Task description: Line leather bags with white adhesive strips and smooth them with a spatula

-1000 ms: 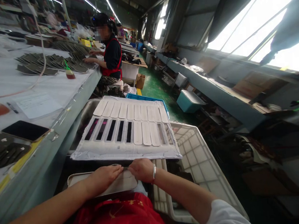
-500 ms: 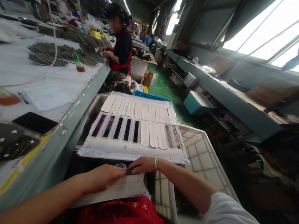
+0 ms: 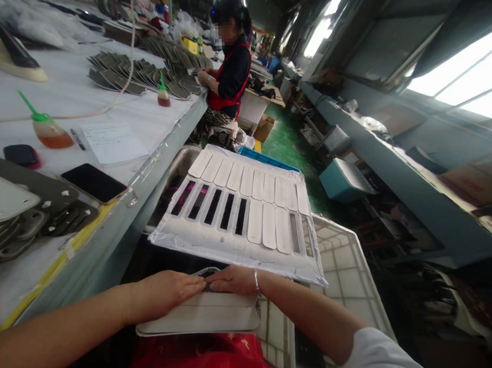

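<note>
My left hand (image 3: pixel 166 291) and my right hand (image 3: pixel 234 278) lie flat, fingertips almost meeting, on a grey rounded panel (image 3: pixel 204 318) resting on my lap. Their fingers are stretched out and press on the panel's far edge, where a small dark strip (image 3: pixel 208 272) shows between them. Just beyond lies a white sheet (image 3: pixel 216 244) carrying rows of white oblong stickers (image 3: pixel 269 225), with several dark empty slots (image 3: pixel 208 204) on its left half.
A long workbench (image 3: pixel 101 126) runs on the left with a black phone (image 3: pixel 93 183), glue bottles (image 3: pixel 46 128), a paper note and grey panels (image 3: pixel 18 212). A white plastic crate (image 3: pixel 345 272) sits at right. A co-worker in a red apron (image 3: pixel 228 68) works further along.
The view has swung so the bench and sheet sit further right. Both hands stay on the grey panel, and the right hand has flattened from a loose curl.
</note>
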`<state>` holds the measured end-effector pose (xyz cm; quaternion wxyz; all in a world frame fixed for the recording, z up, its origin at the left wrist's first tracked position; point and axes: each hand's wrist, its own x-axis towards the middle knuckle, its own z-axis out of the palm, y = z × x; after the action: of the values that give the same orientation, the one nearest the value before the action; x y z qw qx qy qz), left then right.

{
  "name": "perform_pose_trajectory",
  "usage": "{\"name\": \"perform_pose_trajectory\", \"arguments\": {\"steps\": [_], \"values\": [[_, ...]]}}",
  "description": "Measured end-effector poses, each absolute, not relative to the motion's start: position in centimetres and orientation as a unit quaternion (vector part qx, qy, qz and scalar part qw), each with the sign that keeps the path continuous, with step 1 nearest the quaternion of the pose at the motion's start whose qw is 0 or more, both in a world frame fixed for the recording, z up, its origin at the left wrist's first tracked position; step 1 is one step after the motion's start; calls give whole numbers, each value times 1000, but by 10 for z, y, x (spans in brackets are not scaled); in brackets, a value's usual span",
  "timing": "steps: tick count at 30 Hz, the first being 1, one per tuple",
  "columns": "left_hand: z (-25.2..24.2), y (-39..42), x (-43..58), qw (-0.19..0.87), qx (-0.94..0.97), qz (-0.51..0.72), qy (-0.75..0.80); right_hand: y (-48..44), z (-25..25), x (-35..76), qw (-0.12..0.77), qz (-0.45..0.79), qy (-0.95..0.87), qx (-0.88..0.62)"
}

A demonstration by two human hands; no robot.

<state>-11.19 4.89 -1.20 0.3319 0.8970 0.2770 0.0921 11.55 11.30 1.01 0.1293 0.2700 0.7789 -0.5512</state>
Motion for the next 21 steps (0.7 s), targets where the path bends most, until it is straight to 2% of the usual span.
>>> {"name": "perform_pose_trajectory", "arguments": {"steps": [11, 14, 21], "values": [[2, 27, -176, 343, 856, 117, 369, 109, 1, 37, 141, -513, 814, 232], [7, 22, -175, 318, 856, 100, 395, 108, -2, 22, 132, -501, 827, 219], [8, 16, -156, 245, 874, 29, 418, 113, -2, 86, 114, -505, 810, 278]]}}
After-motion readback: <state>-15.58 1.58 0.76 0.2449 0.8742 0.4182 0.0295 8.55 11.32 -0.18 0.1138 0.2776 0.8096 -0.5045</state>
